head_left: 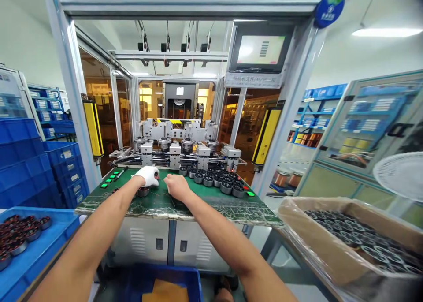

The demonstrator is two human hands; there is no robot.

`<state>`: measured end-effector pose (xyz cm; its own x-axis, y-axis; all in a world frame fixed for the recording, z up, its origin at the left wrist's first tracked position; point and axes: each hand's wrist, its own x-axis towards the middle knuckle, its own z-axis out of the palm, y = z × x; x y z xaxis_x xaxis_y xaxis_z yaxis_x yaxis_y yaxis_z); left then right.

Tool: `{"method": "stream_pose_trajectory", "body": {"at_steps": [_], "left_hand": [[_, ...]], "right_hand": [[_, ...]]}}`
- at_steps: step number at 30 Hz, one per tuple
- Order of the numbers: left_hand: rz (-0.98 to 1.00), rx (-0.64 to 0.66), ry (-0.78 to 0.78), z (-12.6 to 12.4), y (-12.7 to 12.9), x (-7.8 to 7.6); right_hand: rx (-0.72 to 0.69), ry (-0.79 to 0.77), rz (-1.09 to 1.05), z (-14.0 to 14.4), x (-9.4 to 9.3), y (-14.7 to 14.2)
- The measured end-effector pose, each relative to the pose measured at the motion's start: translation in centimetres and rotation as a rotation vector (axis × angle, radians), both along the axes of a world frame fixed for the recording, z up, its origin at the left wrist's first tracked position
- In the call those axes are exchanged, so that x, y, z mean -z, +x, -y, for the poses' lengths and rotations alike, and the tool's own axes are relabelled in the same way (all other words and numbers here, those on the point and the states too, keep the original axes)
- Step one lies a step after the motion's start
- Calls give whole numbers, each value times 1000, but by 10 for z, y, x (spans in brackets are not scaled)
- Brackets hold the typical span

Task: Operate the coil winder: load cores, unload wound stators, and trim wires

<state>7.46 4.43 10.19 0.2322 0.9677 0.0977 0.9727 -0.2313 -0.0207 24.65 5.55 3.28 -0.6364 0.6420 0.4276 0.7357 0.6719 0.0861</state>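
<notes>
Left hand (147, 175), white-gloved, grip closed over a dark ring part (143, 191) lying on the green tabletop (198, 200), near the left-side buttons. Right hand (176, 186) bare, loosely curled, resting beside it, holding nothing visible. Row of similar rings (214, 178) lies further right. Judgement: lift the part straight and keep it level.

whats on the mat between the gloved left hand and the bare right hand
Nothing: in the head view only bare green mat lies between the left hand and right hand.
</notes>
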Motion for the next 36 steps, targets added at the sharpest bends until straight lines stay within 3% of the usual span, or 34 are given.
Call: {"method": "stream_pose_trajectory", "body": {"at_steps": [3, 6, 10, 12, 14, 17, 19, 22, 25, 30, 33, 36], "left_hand": [[61, -17, 130, 37, -8, -12], [180, -19, 242, 98, -19, -9], [442, 52, 380, 190, -18, 22], [496, 99, 424, 226, -10, 40], [476, 158, 460, 249, 0, 55], [375, 241, 505, 262, 12, 69], [314, 298, 530, 262, 19, 75], [249, 362, 527, 261, 26, 82], [263, 385, 454, 264, 26, 90], [643, 460, 281, 274, 16, 104], [879, 499, 191, 281, 13, 109], [1071, 435, 172, 287, 15, 113]], "right_hand": [[-23, 52, -63, 26, -8, 16], [-117, 65, -99, 69, 1, 35], [-502, 76, -267, 134, 20, 61], [-699, -46, -354, 159, 18, 75], [-758, -163, -428, 176, 6, 87], [-734, -210, -617, 193, -15, 90], [-720, -292, -696, 202, -19, 80], [-658, -410, -666, 212, -10, 63], [-656, -329, -503, 215, 0, 56], [-760, 151, -114, 213, -4, 69], [-802, 207, -92, 210, -2, 80], [-768, 153, -136, 205, 11, 91]]}}
